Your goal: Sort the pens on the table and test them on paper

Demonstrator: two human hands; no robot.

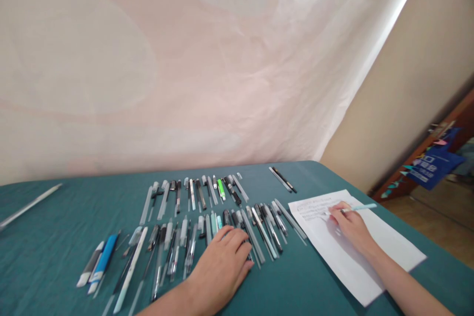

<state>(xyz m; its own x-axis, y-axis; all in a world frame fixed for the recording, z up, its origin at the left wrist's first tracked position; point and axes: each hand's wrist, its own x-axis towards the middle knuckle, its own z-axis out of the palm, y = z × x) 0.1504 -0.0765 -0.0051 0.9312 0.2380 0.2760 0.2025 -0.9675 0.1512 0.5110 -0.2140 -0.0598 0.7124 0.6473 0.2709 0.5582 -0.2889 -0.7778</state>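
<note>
My right hand [351,227] is closed around a pale blue pen [365,207]. Its tip end is at a white sheet of paper [394,252], and the top of the sheet carries lines of handwriting too blurred to read. My left hand [222,266] lies palm down with fingers slightly bent over a row of pens [266,237], hiding several of them. Whether its fingertips grip any pen cannot be made out. Around it are clear, black and white pens, loose barrels and caps.
A second row of pens [177,197] lies farther back, with a green highlighter [221,189] in it. Two slim pens [283,180] sit near the back edge. A blue pen-like item [103,260] and a long clear rod [31,206] lie left on the teal cloth [92,202].
</note>
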